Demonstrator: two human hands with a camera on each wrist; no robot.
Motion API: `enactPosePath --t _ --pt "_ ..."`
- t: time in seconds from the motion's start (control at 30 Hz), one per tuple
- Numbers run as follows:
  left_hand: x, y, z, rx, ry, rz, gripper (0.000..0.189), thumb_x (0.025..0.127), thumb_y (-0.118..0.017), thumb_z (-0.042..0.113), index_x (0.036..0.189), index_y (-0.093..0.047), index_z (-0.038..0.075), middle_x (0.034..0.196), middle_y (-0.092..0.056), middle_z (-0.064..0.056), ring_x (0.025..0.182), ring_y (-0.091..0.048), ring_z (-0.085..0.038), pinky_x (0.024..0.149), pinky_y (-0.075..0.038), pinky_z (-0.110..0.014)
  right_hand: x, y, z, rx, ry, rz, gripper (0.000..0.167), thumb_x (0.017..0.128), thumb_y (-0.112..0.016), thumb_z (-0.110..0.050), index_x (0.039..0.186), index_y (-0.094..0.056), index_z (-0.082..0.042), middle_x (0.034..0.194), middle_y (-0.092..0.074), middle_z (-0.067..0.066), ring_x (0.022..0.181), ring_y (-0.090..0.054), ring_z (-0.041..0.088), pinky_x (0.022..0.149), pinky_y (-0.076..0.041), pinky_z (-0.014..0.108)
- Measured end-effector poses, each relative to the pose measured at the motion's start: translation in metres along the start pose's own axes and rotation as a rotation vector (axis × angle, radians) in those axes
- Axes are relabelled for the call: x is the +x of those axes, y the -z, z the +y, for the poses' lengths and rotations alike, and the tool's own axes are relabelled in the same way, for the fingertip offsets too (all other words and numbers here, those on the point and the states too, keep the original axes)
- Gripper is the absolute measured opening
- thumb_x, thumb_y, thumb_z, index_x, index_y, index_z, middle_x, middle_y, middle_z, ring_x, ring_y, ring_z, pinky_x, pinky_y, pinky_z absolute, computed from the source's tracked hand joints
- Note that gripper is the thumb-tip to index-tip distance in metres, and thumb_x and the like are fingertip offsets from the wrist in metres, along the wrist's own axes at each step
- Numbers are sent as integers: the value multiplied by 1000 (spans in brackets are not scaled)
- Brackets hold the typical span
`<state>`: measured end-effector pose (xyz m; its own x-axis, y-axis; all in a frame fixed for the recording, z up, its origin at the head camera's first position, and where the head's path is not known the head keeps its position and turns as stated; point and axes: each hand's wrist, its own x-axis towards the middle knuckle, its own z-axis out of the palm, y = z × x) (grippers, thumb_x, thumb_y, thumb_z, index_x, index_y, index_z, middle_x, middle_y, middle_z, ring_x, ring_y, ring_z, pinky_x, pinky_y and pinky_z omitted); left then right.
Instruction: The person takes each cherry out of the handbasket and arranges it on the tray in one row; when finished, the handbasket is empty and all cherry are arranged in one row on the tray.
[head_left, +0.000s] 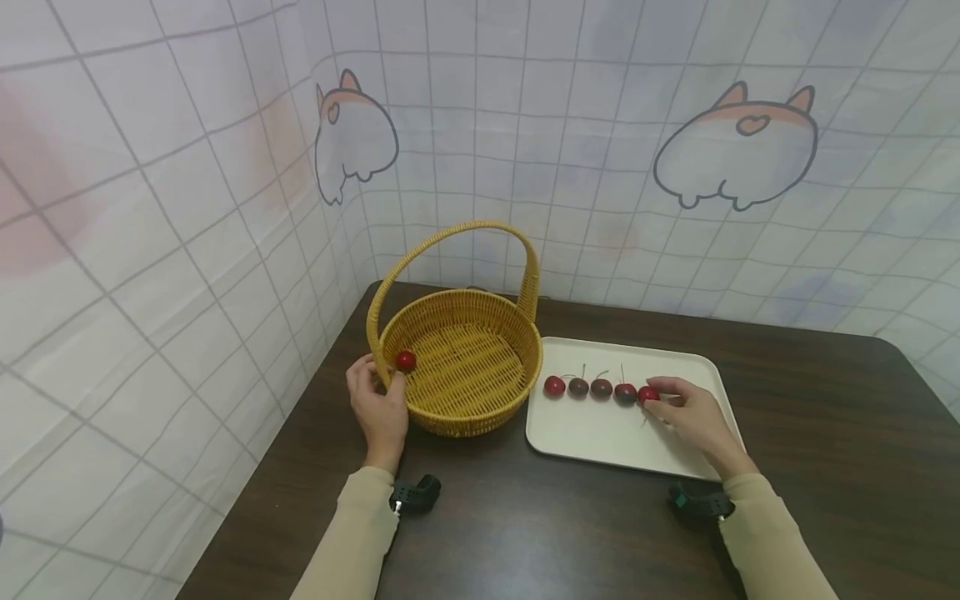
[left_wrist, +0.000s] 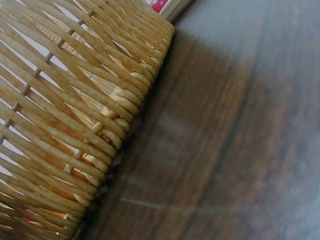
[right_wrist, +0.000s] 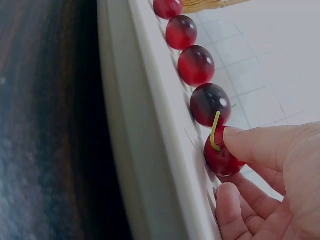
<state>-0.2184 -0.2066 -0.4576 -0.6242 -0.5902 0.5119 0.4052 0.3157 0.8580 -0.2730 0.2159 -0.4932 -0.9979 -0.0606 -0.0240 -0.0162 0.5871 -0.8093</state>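
Note:
My right hand (head_left: 692,418) pinches a red cherry (right_wrist: 220,159) between thumb and fingers at the right end of a row of cherries. The other cherries in that row, such as the dark one (head_left: 602,389), lie side by side on a cream tray (head_left: 592,442). My left hand (head_left: 381,415) grips the left side of a yellow wicker basket (head_left: 463,425), at the foot of its arched handle (head_left: 480,225). Inside the basket, close to that hand, sits one red cherry (head_left: 406,360). The left wrist view shows the woven wall (left_wrist: 75,100) but not the hand.
A dark wooden table (head_left: 510,533) carries the basket and the tray, which stand nearly touching. Behind and to the left hangs a white gridded cloth (head_left: 555,150) with animal drawings. A black strap (head_left: 416,496) is worn on each wrist.

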Motion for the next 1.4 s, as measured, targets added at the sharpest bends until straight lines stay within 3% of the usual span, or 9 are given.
enactPosePath --t 0.2,0.4,0.6,0.7,0.8,1.0,1.17,1.27,1.4 --pt "1 2 -1 8 -7 9 6 82 -58 -10 86 -55 -12 119 -49 -27 104 -53 -29 85 -40 -20 -1 3 1 23 15 -26 55 93 -66 -31 138 -51 -3 134 -56 21 102 -61 26 73 -48 25" --pt "1 4 -1 5 -2 10 5 83 -57 -8 87 -55 -10 120 -48 -27 104 -53 -29 86 -40 -21 -4 9 2 56 14 32 56 95 -62 -39 137 -51 -4 135 -54 22 86 -66 20 72 -49 25" --pt "2 4 -2 6 -3 10 7 82 -57 -10 87 -55 -12 121 -48 -28 103 -52 -34 87 -42 -33 -3 7 -12 139 67 148 47 95 -62 -34 131 -57 -3 129 -57 18 87 -63 6 71 -53 20" --pt "1 4 -2 1 3 9 7 82 -57 -10 88 -55 -13 121 -48 -27 102 -53 -36 86 -43 -41 -1 2 -27 178 116 165 44 96 -62 -31 129 -58 -3 125 -60 15 91 -63 7 73 -53 20" --pt "-1 3 -1 1 3 10 7 82 -58 -10 88 -56 -12 120 -48 -27 100 -54 -37 85 -43 -43 1 -7 -48 223 160 146 44 96 -63 -31 128 -58 -3 122 -62 13 91 -63 11 73 -54 23" --pt "-2 1 1 7 -12 16 6 82 -59 -11 86 -56 -11 119 -49 -28 101 -54 -33 86 -44 -35 5 -35 -99 285 285 45 39 96 -62 -31 125 -61 -3 120 -64 13 90 -62 8 73 -54 30" --pt "-3 -1 1 3 -37 26 8 80 -59 -14 87 -56 -13 118 -49 -29 101 -54 -34 87 -44 -43 18 -68 -140 282 395 -47 32 97 -61 -25 122 -63 -5 115 -65 11 95 -64 22 76 -55 41" --pt "-2 -1 1 12 -47 26 8 80 -59 -13 87 -56 -13 118 -49 -28 103 -54 -34 88 -44 -41 30 -88 -163 271 415 -102 30 97 -61 -26 121 -64 -9 115 -65 7 99 -63 24 79 -54 42" --pt "-3 0 3 29 -46 28 7 81 -60 -13 85 -56 -10 118 -50 -27 104 -53 -32 87 -43 -25 44 -112 -190 297 378 -193 29 97 -61 -26 121 -65 -11 119 -65 5 106 -61 22 84 -53 45"
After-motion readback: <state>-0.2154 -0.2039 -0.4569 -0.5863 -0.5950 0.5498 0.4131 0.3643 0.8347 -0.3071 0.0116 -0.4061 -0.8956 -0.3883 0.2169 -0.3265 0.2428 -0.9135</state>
